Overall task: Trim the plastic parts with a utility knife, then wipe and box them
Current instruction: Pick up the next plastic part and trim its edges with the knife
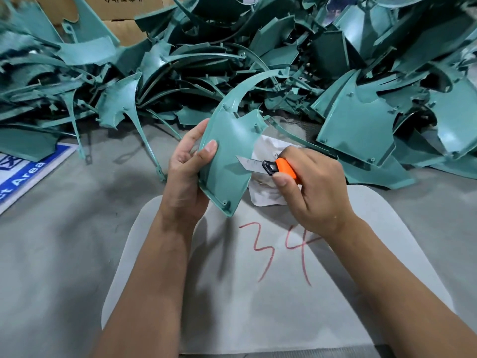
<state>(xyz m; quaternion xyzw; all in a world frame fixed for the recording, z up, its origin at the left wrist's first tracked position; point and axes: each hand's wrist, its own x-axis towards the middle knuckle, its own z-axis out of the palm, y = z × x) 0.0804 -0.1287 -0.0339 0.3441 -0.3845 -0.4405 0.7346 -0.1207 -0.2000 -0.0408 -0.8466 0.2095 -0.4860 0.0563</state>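
Note:
My left hand (pixel 187 167) grips a teal plastic part (pixel 228 148) by its left edge, thumb on its inner face, holding it upright above the table. The part has a long curved arm rising to the upper right. My right hand (pixel 309 187) holds an orange utility knife (pixel 280 167) with its blade out. The blade lies against the part's right edge. A white cloth (pixel 268 188) lies on the table behind the part, partly hidden by my right hand.
A big heap of teal plastic parts (pixel 258 52) fills the back of the grey table. Cardboard boxes (pixel 124 14) stand behind it. A pale mat (pixel 271 306) marked "34" in red lies in front of me. A blue and white sign (pixel 23 174) lies at left.

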